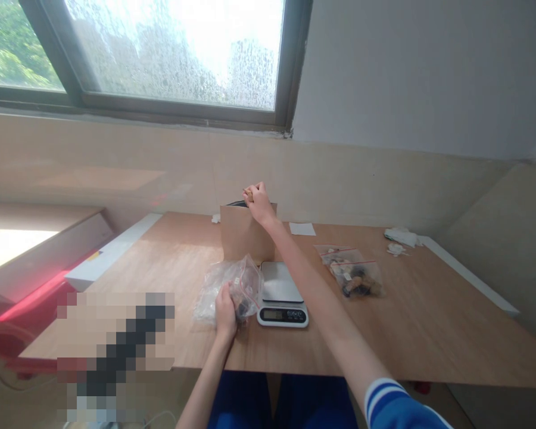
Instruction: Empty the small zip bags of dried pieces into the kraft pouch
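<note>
The right hand [258,199] pinches a small tan piece [249,195] by the brown container's [249,234] top; the left hand [226,313] grips the clear bag [249,289], left of the scale [283,298]. Support the bag's contents throughout.

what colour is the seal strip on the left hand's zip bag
Red seal strip, in the head view.

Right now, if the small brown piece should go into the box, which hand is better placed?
Probably the right hand: it pinches the piece at the box's top edge. The left hand is nearer the body, holding a plastic bag beside the scale.
</note>
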Demonstrator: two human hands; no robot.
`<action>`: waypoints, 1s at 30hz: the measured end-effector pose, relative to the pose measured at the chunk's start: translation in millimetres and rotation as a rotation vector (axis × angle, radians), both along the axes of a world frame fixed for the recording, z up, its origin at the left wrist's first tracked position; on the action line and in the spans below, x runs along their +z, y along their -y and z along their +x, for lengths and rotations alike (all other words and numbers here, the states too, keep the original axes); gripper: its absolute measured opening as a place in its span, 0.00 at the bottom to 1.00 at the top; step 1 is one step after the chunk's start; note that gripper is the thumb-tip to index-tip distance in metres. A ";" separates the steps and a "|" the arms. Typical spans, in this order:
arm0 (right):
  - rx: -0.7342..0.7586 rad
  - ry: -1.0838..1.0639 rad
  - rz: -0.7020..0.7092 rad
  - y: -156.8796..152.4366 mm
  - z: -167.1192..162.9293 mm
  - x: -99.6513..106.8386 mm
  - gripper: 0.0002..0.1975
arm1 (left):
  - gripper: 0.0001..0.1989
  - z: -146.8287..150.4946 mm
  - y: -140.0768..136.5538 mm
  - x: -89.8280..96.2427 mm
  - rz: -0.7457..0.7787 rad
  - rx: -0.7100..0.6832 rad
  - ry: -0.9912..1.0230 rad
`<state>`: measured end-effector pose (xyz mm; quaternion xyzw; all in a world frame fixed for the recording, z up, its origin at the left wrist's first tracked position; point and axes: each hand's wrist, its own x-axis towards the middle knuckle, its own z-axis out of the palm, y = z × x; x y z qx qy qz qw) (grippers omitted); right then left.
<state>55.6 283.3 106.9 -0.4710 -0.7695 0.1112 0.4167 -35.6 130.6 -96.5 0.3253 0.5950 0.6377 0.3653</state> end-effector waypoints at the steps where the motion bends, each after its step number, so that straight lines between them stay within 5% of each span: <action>1: 0.010 0.024 0.000 1.7 -0.5 -3.5 0.07 | 0.21 -0.2 0.2 0.4 0.003 -0.022 0.023; 11: 0.018 0.281 -0.046 9.4 3.2 1.0 0.08 | 0.19 0.2 -0.5 -2.3 -0.013 -0.021 0.067; 17: -0.121 0.430 -0.077 25.6 -5.2 6.5 0.12 | 0.18 -0.6 -0.9 -2.4 -0.005 -0.035 0.029; 22: -0.261 0.439 -0.098 33.6 -19.2 4.4 0.17 | 0.18 -0.6 -1.4 -2.5 0.003 -0.037 0.036; 30: -0.288 0.405 -0.018 32.1 -24.4 -4.4 0.21 | 0.17 -2.0 -2.6 -5.7 0.004 -0.030 -0.014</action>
